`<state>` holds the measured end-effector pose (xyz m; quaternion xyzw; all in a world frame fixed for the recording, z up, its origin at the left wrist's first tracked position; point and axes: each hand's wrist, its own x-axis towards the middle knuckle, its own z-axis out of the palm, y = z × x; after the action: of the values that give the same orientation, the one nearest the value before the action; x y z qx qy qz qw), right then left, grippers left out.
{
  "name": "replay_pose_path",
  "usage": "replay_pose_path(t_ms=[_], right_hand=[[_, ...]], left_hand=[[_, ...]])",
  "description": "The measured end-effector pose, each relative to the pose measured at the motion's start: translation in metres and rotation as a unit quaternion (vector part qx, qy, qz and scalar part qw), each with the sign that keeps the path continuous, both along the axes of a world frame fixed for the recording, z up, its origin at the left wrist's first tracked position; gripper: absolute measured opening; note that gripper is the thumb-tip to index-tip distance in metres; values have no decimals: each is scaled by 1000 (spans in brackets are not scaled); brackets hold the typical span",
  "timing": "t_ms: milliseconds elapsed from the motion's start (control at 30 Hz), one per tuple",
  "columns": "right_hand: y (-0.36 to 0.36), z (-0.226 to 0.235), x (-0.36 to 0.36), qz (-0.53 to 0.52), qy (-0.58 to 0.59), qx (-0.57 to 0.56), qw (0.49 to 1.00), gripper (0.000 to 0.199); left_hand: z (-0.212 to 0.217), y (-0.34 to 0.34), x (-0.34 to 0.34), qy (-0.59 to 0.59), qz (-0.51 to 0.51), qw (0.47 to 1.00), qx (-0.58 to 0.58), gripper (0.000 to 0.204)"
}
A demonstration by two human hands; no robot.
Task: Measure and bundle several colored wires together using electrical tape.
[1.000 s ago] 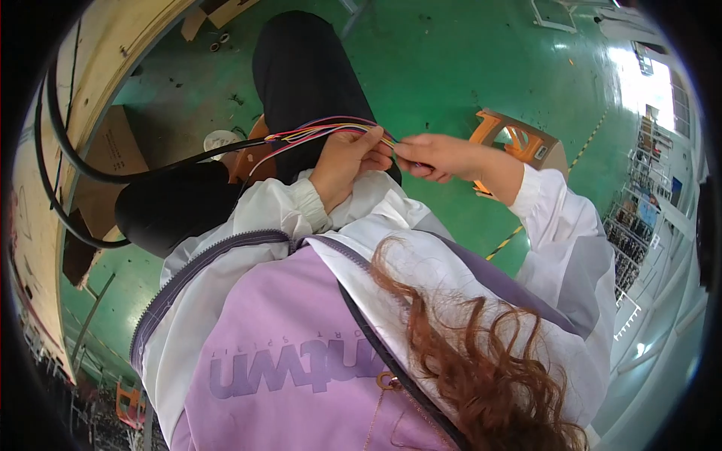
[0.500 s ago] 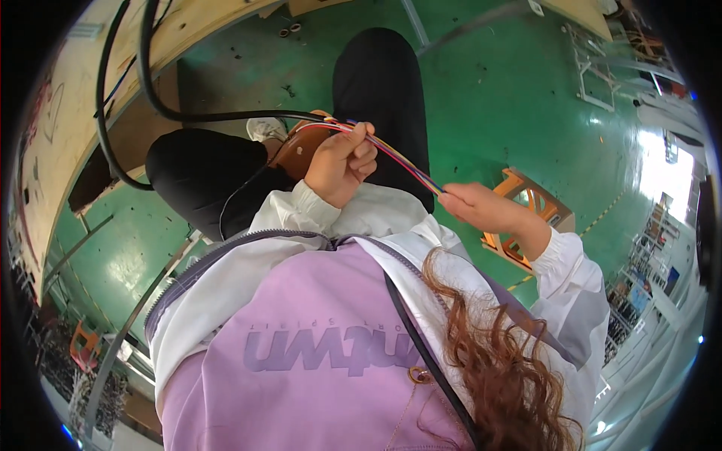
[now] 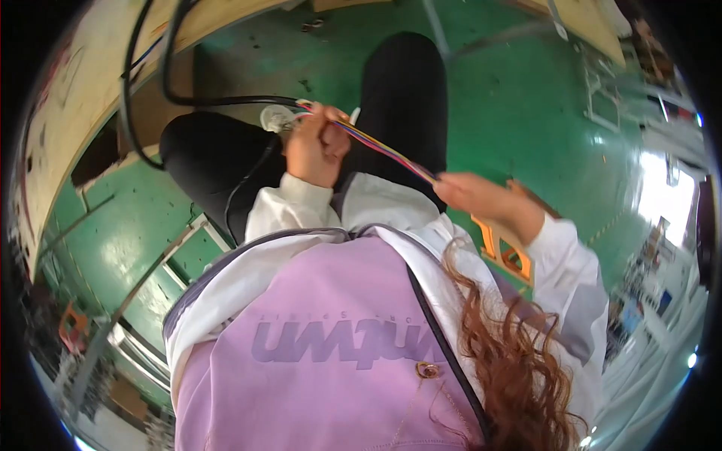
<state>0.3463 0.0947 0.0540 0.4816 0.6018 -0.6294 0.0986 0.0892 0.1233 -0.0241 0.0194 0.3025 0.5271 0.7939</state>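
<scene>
A bundle of thin coloured wires [image 3: 382, 148], with yellow, red and dark strands, stretches between my two hands above my knees. My left hand [image 3: 316, 146] is closed around the bundle close to where it comes out of a thick black cable [image 3: 233, 100]. Lower and to the right, my right hand [image 3: 481, 197] pinches the wires' other end; its fingertips hide the wire ends. A small white piece [image 3: 354, 116] sticks up beside my left fingers; I cannot tell what it is.
The black cable loops down from a wooden tabletop [image 3: 83, 98] at the upper left. An orange stool-like frame [image 3: 502, 248] stands on the green floor [image 3: 519, 113] to the right. A thin dark cord [image 3: 248, 179] hangs over my left leg. Metal bars [image 3: 162, 259] lie lower left.
My left hand has moved left and slightly up along the wires toward the black cable. The right hand stays at the far end. The whole view has shifted a little.
</scene>
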Motion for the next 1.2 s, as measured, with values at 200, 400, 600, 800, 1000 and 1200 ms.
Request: replay_pose_path(t_ms=[200,400,600,800,1000,1200], right_hand=[[27,26,8,-251,147,-283,914,26],[24,25,36,-171,133,-294,931,24],[23,24,57,-180,60,-196,962,22],[23,-42,97,-183,-39,-32,982,24],[22,-71,107,-244,10,-19,970,23],[20,-74,113,-296,71,-10,952,24]], left_hand=[[-9,21,-36,60,51,995,60,21],[-10,31,-46,104,54,992,43,25],[-1,32,-28,29,30,999,23,25],[-45,42,-22,110,35,993,10,20],[-41,44,-24,181,48,982,-24,19],[-41,45,-23,195,50,979,-43,19]])
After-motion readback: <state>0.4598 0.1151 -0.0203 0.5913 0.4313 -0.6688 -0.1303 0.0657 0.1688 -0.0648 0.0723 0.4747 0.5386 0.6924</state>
